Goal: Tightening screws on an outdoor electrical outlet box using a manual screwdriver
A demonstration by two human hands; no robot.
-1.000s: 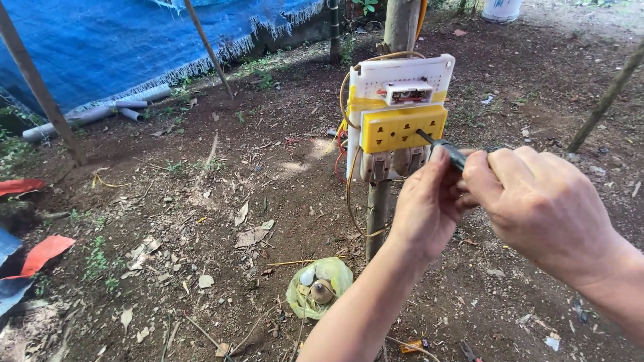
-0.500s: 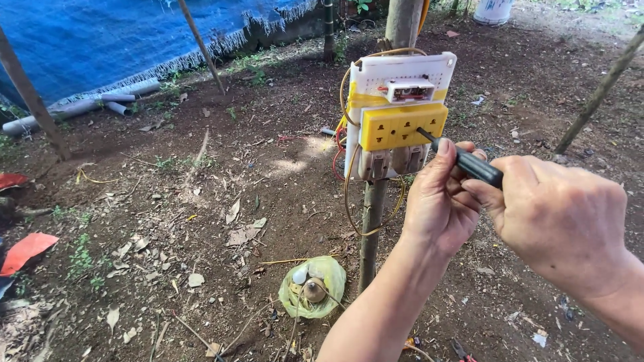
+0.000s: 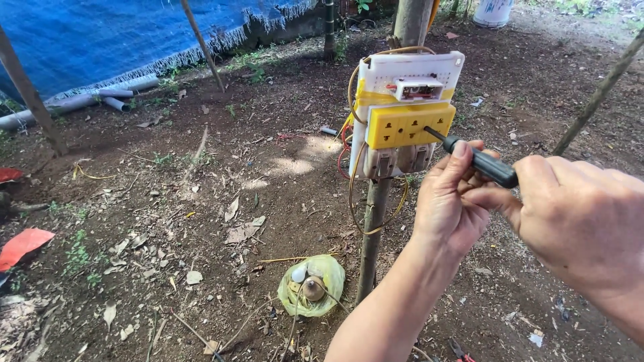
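Note:
A yellow socket block (image 3: 408, 125) is mounted on a white board (image 3: 412, 74) on top of a thin wooden post (image 3: 371, 234). A black-handled screwdriver (image 3: 479, 163) has its tip at the block's right end. My left hand (image 3: 451, 204) pinches the front of the handle. My right hand (image 3: 580, 218) grips the back of the handle. Yellow and red wires (image 3: 351, 167) loop down the left side of the board.
A yellow-green plastic bag (image 3: 312, 286) with bulbs in it lies at the post's foot. Bare dirt with dry leaves lies all around. A blue tarpaulin (image 3: 100, 37), grey pipes (image 3: 80, 102) and slanted poles (image 3: 201, 43) are at the back left. Red scraps (image 3: 23, 245) lie far left.
Both hands and the screwdriver have stayed at the socket block; the view has shifted slightly, with my right hand now lower and further right in the frame.

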